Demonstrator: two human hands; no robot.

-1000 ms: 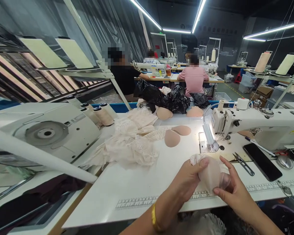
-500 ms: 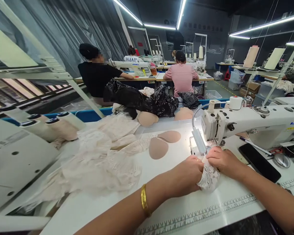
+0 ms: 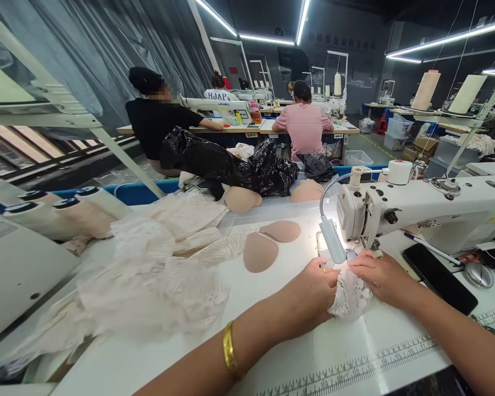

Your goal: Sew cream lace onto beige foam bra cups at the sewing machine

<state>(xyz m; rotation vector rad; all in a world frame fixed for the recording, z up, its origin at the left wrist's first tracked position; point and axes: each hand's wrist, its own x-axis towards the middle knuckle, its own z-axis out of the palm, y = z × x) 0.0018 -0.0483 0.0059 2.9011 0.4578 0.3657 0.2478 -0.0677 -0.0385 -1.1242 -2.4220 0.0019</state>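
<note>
White lace fabric (image 3: pixel 350 297) hangs between my two hands, right below the needle area of a white sewing machine (image 3: pixel 421 203). My left hand (image 3: pixel 313 294), with a gold bangle on the wrist, is closed on the lace's left edge. The fingers of my right hand (image 3: pixel 381 275) press together on its upper right part, beside the presser foot. A small lamp (image 3: pixel 332 240) on a bent metal neck lights the spot and hides part of the stitching area. Two beige cups (image 3: pixel 260 253) lie on the table to the left of my hands.
A heap of cream lace (image 3: pixel 160 291) covers the left of the table. Black plastic bags (image 3: pixel 231 168) lie along the far edge. At the right are a black phone (image 3: pixel 440 279) and a pen. Thread cones (image 3: pixel 82 212) stand at left. Two people sit ahead at machines.
The view has shifted slightly. My right fingers lie flatter over the lace, which is spread a little wider between my hands. Both hands remain at the machine.
</note>
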